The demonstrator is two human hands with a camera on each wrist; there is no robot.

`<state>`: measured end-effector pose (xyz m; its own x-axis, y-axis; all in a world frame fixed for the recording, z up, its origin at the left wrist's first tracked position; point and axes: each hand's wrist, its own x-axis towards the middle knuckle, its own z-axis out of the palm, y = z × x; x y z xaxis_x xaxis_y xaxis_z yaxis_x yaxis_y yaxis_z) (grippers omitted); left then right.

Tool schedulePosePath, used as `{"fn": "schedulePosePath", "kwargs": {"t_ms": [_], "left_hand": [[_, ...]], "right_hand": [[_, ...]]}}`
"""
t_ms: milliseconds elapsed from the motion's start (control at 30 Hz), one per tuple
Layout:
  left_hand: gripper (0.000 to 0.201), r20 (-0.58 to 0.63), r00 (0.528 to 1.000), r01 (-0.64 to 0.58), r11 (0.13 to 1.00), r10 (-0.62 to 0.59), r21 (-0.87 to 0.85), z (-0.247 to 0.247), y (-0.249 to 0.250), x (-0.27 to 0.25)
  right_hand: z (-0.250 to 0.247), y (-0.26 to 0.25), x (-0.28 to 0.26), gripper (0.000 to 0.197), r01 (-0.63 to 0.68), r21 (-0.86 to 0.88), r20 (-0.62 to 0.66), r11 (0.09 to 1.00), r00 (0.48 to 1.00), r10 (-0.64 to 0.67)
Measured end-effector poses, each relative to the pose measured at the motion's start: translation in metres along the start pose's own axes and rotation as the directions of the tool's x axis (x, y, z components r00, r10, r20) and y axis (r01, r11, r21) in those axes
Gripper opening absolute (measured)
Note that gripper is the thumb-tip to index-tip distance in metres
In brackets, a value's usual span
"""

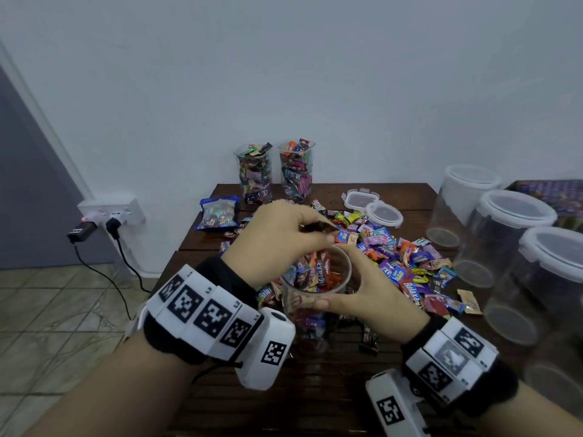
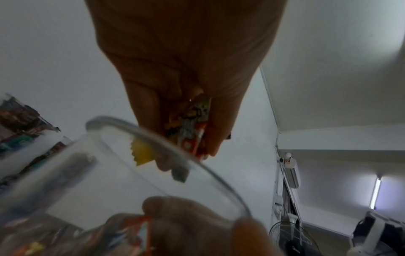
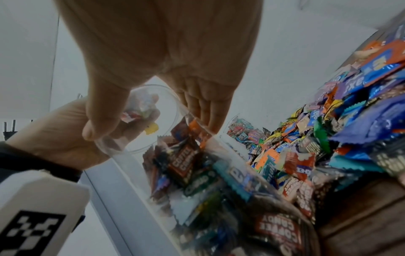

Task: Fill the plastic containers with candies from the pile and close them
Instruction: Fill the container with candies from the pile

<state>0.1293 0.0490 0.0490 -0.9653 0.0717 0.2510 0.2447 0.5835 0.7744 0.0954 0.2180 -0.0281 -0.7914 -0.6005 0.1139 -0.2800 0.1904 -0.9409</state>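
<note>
A clear plastic container [image 1: 315, 291], partly filled with wrapped candies, stands on the wooden table [image 1: 284, 398] in front of me. My right hand [image 1: 362, 288] grips its rim from the right, thumb on the near wall. My left hand [image 1: 284, 231] hovers just above its mouth and pinches several wrapped candies [image 2: 192, 128] between fingers and thumb. In the right wrist view the thumb and fingers [image 3: 208, 110] clasp the container [image 3: 140, 121]. The candy pile [image 1: 407, 263] spreads to the right.
Two filled open containers [image 1: 274, 171] stand at the table's back. A blue candy bag [image 1: 217, 212] lies back left. Two lids [image 1: 372, 206] lie behind the pile. Three closed, see-through containers [image 1: 504, 241] stand at the right. A wall socket with plugs [image 1: 107, 216] is left.
</note>
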Motion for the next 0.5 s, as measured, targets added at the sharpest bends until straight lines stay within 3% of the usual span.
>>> {"fn": "schedulePosePath", "kwargs": {"t_ms": [100,267,367,500], "left_hand": [[0.011,0.075,0.997,-0.001,0.999,-0.003,0.054,0.002,0.001,-0.003],[0.012,0.099,0.995,-0.005,1.000,0.004,0.003,0.003,0.000,-0.002],[0.012,0.073,0.997,-0.006,0.999,0.010,-0.052,0.003,-0.003,-0.001],[0.013,-0.047,0.999,-0.030,0.996,0.026,-0.084,0.000,-0.008,0.002]], "right_hand": [[0.001,-0.003,0.000,0.092,0.017,0.000,-0.007,1.000,1.000,-0.017],[0.001,-0.001,0.000,0.085,0.035,0.029,-0.011,0.999,0.999,-0.034],[0.000,0.001,0.000,0.087,0.024,0.008,-0.014,1.000,1.000,-0.023],[-0.001,0.001,0.001,0.087,0.002,-0.014,0.002,1.000,1.000,-0.002]]}}
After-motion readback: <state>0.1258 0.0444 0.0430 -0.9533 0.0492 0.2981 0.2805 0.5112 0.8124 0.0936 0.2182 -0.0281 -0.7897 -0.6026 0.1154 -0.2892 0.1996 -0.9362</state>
